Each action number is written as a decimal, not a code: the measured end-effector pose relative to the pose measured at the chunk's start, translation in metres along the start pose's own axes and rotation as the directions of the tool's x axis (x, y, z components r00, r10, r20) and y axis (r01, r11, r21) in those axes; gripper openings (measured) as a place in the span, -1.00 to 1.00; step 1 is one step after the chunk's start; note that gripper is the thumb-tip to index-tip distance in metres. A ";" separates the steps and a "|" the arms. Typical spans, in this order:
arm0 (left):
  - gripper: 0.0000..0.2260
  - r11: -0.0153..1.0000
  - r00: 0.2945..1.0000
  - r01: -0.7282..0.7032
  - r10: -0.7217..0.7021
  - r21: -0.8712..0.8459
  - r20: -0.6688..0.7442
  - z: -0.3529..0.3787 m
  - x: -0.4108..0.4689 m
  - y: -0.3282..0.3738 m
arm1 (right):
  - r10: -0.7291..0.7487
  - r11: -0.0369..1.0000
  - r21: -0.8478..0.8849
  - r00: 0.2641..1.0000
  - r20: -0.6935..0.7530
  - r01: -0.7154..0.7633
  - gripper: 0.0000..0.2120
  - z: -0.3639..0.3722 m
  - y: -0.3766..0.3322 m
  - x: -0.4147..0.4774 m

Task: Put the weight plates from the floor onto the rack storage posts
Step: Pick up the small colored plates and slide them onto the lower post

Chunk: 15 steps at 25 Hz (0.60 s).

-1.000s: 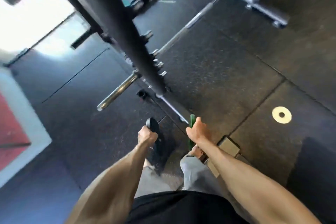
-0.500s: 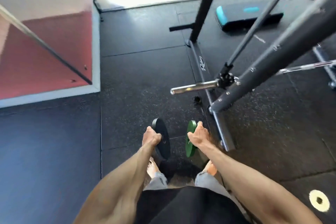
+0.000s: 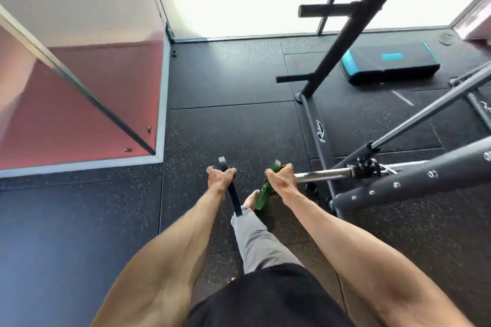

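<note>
Arms extended downward, left hand [image 3: 221, 179] gripping black plate [image 3: 235, 198], right hand [image 3: 279, 180] seemingly gripping green plate [image 3: 261, 195]

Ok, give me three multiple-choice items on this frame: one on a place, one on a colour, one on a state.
1. Where is the step platform?
A) on a table
B) in a hand
C) on the floor beyond the rack upright

2. The right hand holds a plate of what colour?
A) red
B) green
C) yellow

3. The left hand is:
A) gripping the black plate
B) open and empty
C) flat on the floor

Key:
1 C, it lies on the mat past the upright.
2 B, the plate under the fingers shows green.
3 A, the fingers curl over the plate's rim.
</note>
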<state>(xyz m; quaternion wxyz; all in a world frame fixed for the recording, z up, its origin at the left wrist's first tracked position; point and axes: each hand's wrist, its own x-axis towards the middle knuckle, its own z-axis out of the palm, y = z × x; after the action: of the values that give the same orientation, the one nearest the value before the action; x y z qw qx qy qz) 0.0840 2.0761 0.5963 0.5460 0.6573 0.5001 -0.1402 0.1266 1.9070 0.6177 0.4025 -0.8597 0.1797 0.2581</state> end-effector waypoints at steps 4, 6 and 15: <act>-0.32 0.989 0.999 -0.027 0.031 -0.145 0.028 0.004 0.064 0.105 | 0.062 0.960 0.275 0.998 -0.023 -0.053 -0.65 0.000 -0.091 0.076; -0.52 0.982 0.997 -0.066 0.071 -0.176 0.025 0.007 0.081 0.163 | 0.093 0.919 0.386 0.995 -0.026 -0.076 -0.66 -0.012 -0.131 0.107; -0.57 0.957 0.964 -0.263 0.265 -0.124 -0.002 0.060 0.158 0.392 | 0.185 0.825 0.564 0.964 -0.190 -0.047 -0.74 -0.076 -0.272 0.229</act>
<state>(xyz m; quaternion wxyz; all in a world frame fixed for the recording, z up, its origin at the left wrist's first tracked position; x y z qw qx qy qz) 0.4961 2.1423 0.6857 0.6030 0.6823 0.4114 -0.0397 0.4733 1.9906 0.6867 0.5932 -0.7179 0.3458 0.1150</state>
